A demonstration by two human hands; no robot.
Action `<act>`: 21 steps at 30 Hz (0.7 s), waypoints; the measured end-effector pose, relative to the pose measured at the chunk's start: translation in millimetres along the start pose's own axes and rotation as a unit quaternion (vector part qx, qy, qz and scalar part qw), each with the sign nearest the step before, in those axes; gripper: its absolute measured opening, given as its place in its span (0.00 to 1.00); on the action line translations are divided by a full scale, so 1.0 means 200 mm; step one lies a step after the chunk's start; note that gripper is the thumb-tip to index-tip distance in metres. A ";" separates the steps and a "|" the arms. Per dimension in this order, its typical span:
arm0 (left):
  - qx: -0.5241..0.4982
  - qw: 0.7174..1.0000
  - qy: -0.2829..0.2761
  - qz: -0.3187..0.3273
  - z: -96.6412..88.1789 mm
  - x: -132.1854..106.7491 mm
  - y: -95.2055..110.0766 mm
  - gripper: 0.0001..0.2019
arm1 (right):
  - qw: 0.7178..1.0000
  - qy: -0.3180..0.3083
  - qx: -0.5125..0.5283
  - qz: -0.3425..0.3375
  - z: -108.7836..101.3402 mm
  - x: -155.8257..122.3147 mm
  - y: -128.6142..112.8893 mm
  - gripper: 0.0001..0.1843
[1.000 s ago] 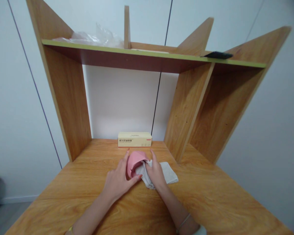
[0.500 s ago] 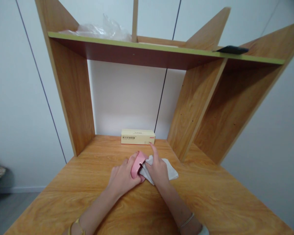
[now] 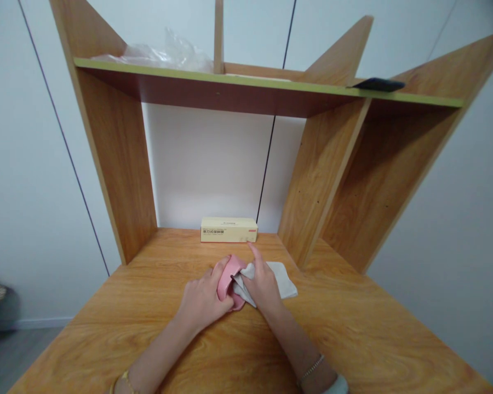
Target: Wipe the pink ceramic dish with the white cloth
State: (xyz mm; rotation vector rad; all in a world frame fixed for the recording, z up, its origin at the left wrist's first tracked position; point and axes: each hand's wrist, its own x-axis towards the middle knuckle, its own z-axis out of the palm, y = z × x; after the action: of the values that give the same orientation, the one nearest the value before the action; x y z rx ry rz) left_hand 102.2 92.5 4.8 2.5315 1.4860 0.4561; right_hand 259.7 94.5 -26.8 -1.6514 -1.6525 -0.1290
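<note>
My left hand (image 3: 205, 295) is wrapped round a pink, shiny, hollow object (image 3: 230, 271), with the thumb at its near edge and the fingers over its far side. Its opening faces right and has a small dark spot at the rim; what kind of thing it is I cannot tell. In my right hand (image 3: 263, 283) is a light grey cloth (image 3: 282, 278), bunched under the fingers and pressed at the opening. The right index finger points forward, off the cloth. Part of the cloth trails to the right on the wooden desk (image 3: 156, 350).
Behind the hands a cream box (image 3: 229, 230) with printed lettering stands against the wall. A shelf (image 3: 246, 82) spans above, bearing a clear plastic bag (image 3: 160, 56) and a dark flat object (image 3: 378, 85). Upright wooden panels (image 3: 324, 180) rise at left and right.
The pink object has turned slightly, and more of its lower part and inside shows. The right hand's cloth has shifted a little at its opening. The whole view has moved slightly.
</note>
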 end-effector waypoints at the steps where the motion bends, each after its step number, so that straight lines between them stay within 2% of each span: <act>1: 0.004 1.000 0.003 0.007 0.00 0.00 0.00 0.36 | 1.000 -0.006 -0.004 0.012 0.00 0.00 0.00 0.36; 4: 0.013 1.000 0.006 0.019 0.01 0.00 -0.01 0.36 | 0.994 -0.066 -0.017 0.091 0.01 0.00 0.02 0.37; 7: -0.008 0.999 0.021 0.029 0.03 0.00 -0.02 0.35 | 0.987 -0.099 0.028 0.124 0.03 0.00 0.04 0.35; 11: -0.088 0.993 0.071 -0.018 0.06 0.01 -0.06 0.35 | 0.980 -0.066 0.104 0.153 0.06 0.00 0.06 0.31; 15: -0.161 0.985 0.059 -0.036 0.10 0.02 -0.08 0.40 | 0.973 -0.021 0.160 0.164 0.09 0.00 0.08 0.28; 18: -0.174 0.982 0.061 -0.040 0.10 0.03 -0.08 0.37 | 0.972 -0.037 0.180 0.146 0.11 -0.01 0.06 0.29; 21: -0.124 0.988 0.067 -0.067 0.08 0.03 -0.09 0.31 | 0.982 -0.065 0.108 0.139 0.08 -0.01 0.03 0.33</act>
State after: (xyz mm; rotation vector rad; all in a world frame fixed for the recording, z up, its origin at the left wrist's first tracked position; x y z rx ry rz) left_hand 95.4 107.0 -15.4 2.2339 1.5254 0.7507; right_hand 257.7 102.1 -41.6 -1.7288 -1.4536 0.2932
